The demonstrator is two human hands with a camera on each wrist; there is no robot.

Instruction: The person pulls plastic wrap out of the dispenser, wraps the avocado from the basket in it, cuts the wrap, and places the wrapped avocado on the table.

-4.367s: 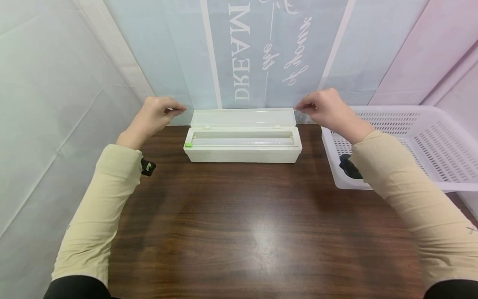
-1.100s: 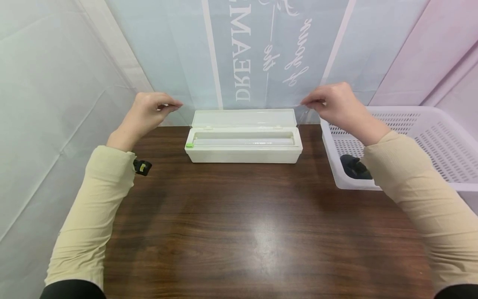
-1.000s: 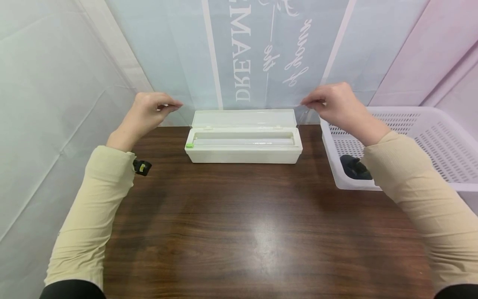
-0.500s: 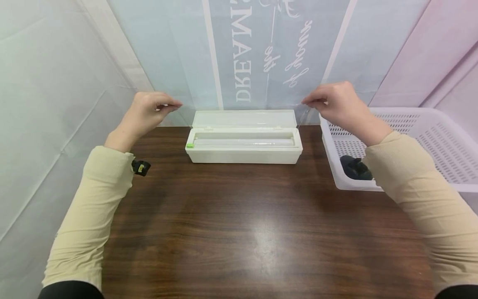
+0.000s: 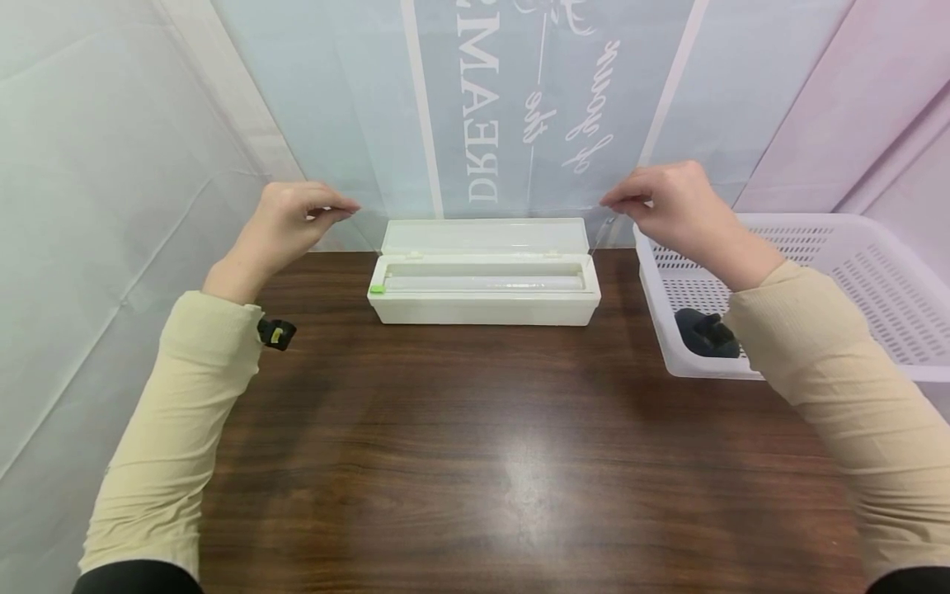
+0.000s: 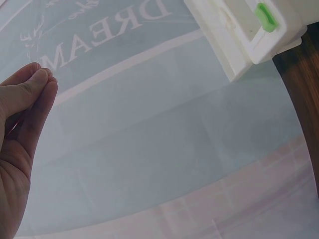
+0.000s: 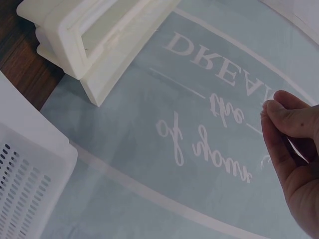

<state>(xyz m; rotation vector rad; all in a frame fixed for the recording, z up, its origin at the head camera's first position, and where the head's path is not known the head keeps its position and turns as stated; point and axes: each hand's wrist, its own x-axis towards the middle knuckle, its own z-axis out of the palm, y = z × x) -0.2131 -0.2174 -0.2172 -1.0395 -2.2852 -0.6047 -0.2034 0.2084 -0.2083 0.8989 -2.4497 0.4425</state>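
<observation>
Box (image 5: pixel 484 310) on glossy table (image 5: pixel 401 429) (lettered backdrop (image 5: pixel 364 107) behind).

Box (image 5: pixel 484 304) in hd + wrist cams

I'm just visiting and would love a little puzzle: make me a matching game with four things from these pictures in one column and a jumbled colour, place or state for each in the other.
Column one
1. Hinged lid
2. Slide cutter
3. Perforated basket
4. Left hand

Column two
A. Bright green
B. Pinching clear film
C. Swung open
D. Right of the plastic-wrap dispenser

Right pairs: 1-C, 2-A, 3-D, 4-B
</observation>
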